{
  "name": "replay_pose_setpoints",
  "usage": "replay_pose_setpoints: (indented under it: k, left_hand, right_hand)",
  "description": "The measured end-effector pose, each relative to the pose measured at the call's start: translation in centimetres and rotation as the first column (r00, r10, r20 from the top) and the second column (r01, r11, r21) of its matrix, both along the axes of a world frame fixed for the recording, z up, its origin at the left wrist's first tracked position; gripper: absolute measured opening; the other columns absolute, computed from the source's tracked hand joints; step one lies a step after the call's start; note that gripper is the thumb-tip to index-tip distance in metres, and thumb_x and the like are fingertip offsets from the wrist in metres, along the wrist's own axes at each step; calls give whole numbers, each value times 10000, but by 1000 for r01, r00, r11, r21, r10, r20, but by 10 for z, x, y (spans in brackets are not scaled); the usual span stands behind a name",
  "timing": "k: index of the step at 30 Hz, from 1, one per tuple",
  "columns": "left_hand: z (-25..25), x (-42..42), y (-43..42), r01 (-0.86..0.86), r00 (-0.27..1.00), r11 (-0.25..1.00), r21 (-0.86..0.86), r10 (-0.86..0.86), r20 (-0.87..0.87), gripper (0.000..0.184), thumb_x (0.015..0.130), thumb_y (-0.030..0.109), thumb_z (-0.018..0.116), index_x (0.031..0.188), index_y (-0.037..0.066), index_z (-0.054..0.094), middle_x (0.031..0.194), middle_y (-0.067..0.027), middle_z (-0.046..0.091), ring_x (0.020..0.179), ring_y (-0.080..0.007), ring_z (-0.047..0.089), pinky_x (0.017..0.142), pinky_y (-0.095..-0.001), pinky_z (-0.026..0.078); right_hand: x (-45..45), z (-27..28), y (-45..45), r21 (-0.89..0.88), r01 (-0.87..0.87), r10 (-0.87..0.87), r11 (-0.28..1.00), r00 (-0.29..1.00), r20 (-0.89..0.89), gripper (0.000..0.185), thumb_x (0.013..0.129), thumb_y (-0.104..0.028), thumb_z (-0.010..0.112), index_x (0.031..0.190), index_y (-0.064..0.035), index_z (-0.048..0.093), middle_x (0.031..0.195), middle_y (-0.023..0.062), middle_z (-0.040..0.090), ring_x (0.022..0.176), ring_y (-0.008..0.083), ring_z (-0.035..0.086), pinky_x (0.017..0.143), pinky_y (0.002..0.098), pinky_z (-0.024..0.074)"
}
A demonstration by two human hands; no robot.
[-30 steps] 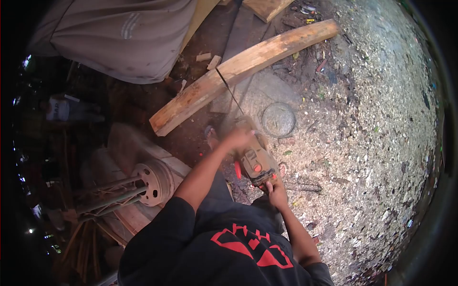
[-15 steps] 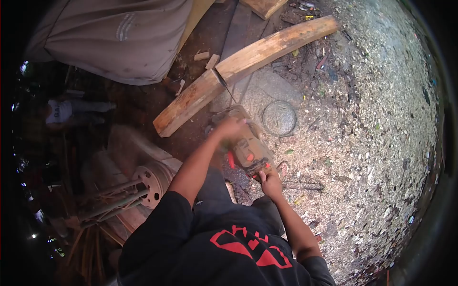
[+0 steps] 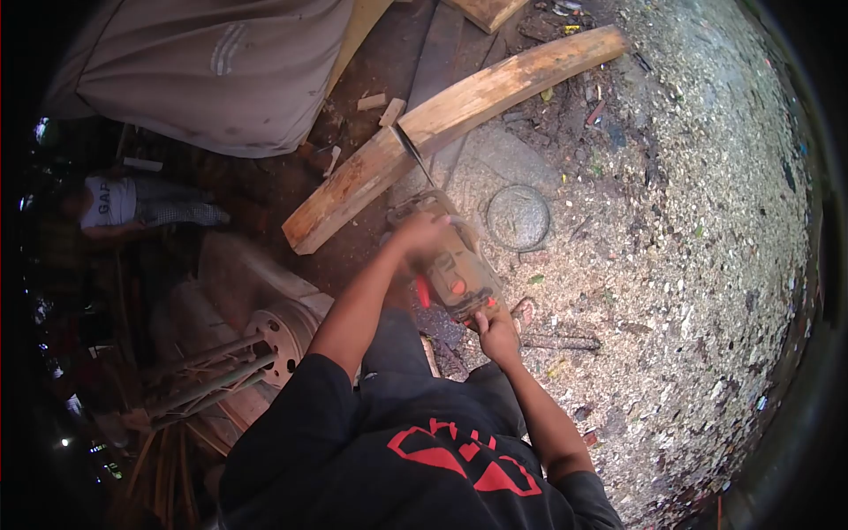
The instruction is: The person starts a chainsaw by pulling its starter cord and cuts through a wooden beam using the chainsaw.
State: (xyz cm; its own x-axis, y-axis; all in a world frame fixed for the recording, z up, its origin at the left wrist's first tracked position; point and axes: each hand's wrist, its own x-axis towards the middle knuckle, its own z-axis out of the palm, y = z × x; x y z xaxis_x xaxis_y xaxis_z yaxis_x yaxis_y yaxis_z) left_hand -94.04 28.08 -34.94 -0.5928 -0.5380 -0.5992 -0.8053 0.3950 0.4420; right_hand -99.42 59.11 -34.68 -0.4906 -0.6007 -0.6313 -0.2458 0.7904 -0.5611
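Note:
A chainsaw (image 3: 459, 272), dusty with a few orange-red parts, lies between my two hands. My left hand (image 3: 426, 237) is closed round its front handle, slightly blurred. At the back end, my right hand (image 3: 499, 337) grips the rear handle with the thumb on top. The guide bar (image 3: 424, 170) points away from me into a gap across a thick, slightly curved wooden beam (image 3: 512, 84). On the left of that gap is the shorter part of the beam. How deep the bar sits in the wood is hidden.
Sawdust and wood chips (image 3: 671, 265) cover the ground at right. A round disc (image 3: 518, 218) lies beside the saw. At left are a wheel rim (image 3: 281, 346) with metal bars and a person (image 3: 110, 203). A grey cover (image 3: 203, 75) hangs over something at upper left.
The chainsaw and both my hands have shifted very slightly to the left. The beam stays nearly where it was. The person at left has moved a little.

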Motion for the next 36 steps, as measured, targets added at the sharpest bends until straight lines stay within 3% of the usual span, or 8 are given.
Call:
replay_pose_setpoints:
  k: [2, 5, 14, 17, 23, 27, 30, 36]
  left_hand:
    - [3, 0, 3, -13, 1000, 1000, -9, 13, -1, 676, 931, 571, 425, 1063, -50, 657, 1093, -270, 643, 1092, -394, 599, 921, -430, 451]
    - [19, -3, 9, -34, 999, 999, -40, 34, -4, 658, 932, 562, 433, 1052, -42, 663, 1079, -264, 650, 1073, -388, 610, 906, -433, 456]
    - [14, 0, -2, -54, 999, 998, 29, 54, 4, 617, 944, 534, 440, 1015, -34, 671, 1049, -260, 656, 1046, -386, 620, 898, -434, 459]
    - [12, 3, 1, -26, 1000, 999, -39, 26, -12, 614, 952, 534, 425, 1012, -25, 669, 1054, -262, 651, 1053, -395, 610, 906, -440, 454]
    - [26, -5, 11, 31, 999, 999, 44, -33, 44, 605, 970, 485, 405, 1116, -57, 630, 1163, -280, 607, 1121, -409, 575, 954, -445, 441]
    - [27, -1, 24, 15, 999, 1000, 19, -16, 50, 605, 966, 499, 404, 1092, -40, 650, 1133, -277, 620, 1099, -408, 589, 944, -451, 445]
    - [20, 3, 30, 12, 999, 1000, 20, -13, 43, 593, 971, 490, 396, 1083, -31, 658, 1120, -273, 626, 1078, -411, 598, 937, -456, 448]
    - [17, 6, 39, 31, 999, 999, 19, -31, 9, 606, 971, 502, 384, 1071, -27, 664, 1102, -261, 639, 1067, -402, 605, 936, -460, 444]
  right_hand:
    - [5, -6, 4, -95, 38, -43, 995, 998, -52, 573, 939, -492, 496, 847, 36, 698, 886, 287, 656, 908, 423, 643, 828, 479, 485]
    - [6, -15, 3, 31, -24, 22, 999, 999, 40, 667, 937, -574, 428, 859, 27, 706, 880, 276, 669, 901, 429, 647, 836, 496, 481]
    - [-1, 17, -12, 82, -35, 29, 996, 997, 75, 600, 943, -523, 473, 884, 28, 703, 922, 283, 662, 931, 426, 636, 870, 471, 471]
    - [3, 19, -7, -12, -15, 14, 1000, 1000, -15, 586, 941, -516, 477, 922, 26, 698, 983, 277, 654, 970, 414, 625, 886, 464, 463]
    - [-5, 34, 2, 138, -9, -5, 990, 995, 101, 488, 943, -454, 514, 1034, -2, 674, 1073, 260, 633, 1039, 404, 593, 914, 453, 446]
    - [3, 18, 21, -84, 8, -8, 996, 1000, 1, 546, 938, -488, 486, 977, 24, 671, 971, 276, 643, 941, 424, 630, 855, 481, 474]
    - [1, 32, 22, 15, 24, -26, 1000, 994, 104, 371, 941, -364, 550, 1105, -47, 651, 1120, 245, 610, 1034, 400, 596, 904, 458, 453]
    - [2, 25, 34, 95, 2, -13, 996, 993, 119, 407, 940, -407, 532, 1083, -47, 656, 1008, 237, 661, 965, 408, 626, 871, 468, 468]
